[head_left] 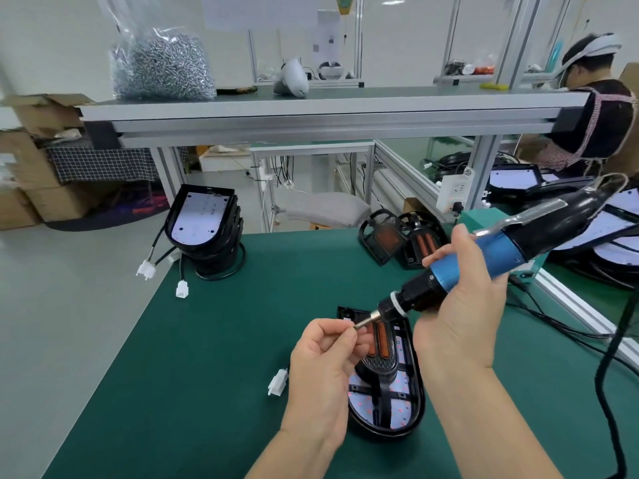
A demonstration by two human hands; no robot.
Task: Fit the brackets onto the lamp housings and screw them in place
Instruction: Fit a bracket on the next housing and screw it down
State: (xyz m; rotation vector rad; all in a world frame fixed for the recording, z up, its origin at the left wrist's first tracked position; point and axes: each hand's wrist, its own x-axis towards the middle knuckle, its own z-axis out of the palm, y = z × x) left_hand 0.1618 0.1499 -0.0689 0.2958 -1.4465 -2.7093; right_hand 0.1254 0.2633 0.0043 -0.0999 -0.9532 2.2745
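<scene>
A black lamp housing (411, 414) lies on the green mat in front of me, with a black bracket (378, 364) holding orange cells seated inside it. My right hand (460, 316) grips a blue and black electric screwdriver (484, 259), its bit tip pointing down-left above the housing. My left hand (328, 361) pinches a small screw at the bit tip; the screw itself is almost hidden by my fingertips. A white connector (278, 383) on the housing's cable lies left of my left hand.
A stack of lamp housings (204, 223) with dangling white plugs stands at the mat's back left. Loose brackets (403, 238) lie at the back right. A bag of screws (162, 62) sits on the upper shelf. Another person works at the far right. The screwdriver's cable (612, 368) hangs on the right.
</scene>
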